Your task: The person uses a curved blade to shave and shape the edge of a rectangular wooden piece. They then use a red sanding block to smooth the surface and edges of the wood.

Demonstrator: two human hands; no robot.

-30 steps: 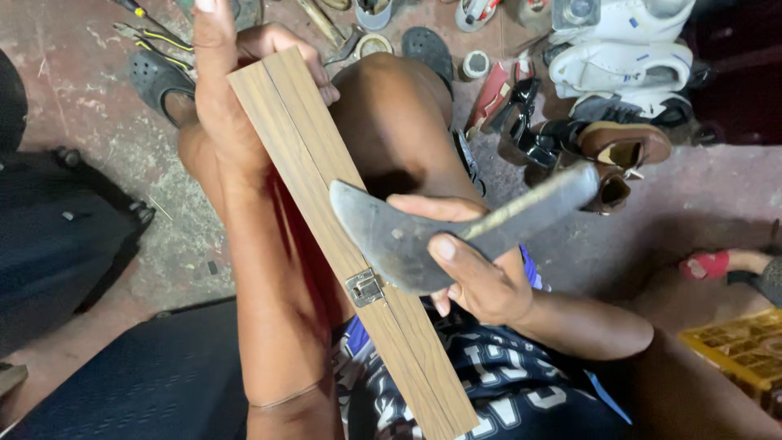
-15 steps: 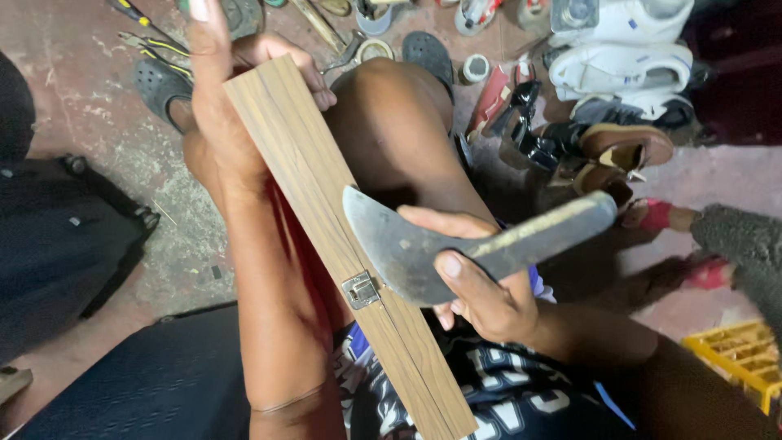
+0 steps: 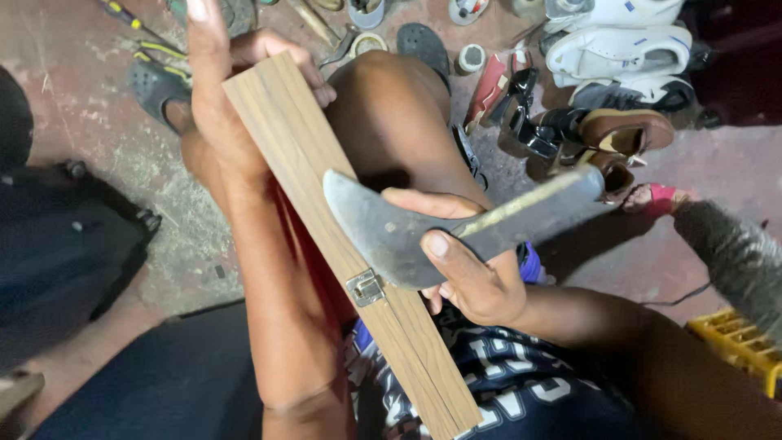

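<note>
across the lap, the wooden box (image 3: 342,236) is clamped at its far end by the left hand (image 3: 224,122); the curved blade (image 3: 407,232), fully gripped by the right hand (image 3: 472,281), is best kept flat near the metal latch (image 3: 365,288).

The wooden box (image 3: 342,236) is tan with straight brown grain and a silver clasp (image 3: 365,287). The curved blade (image 3: 391,228) is dull grey. At one o'clock lie white sneakers (image 3: 619,45); at four o'clock, a yellow crate (image 3: 737,346).

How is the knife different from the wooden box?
The knife is grey metal with a curved blade; the wooden box is brown, long and straight-edged with a small metal latch. The right hand holds the knife lying across the box, which the left hand grips at its far end. Both are tilted.
</note>
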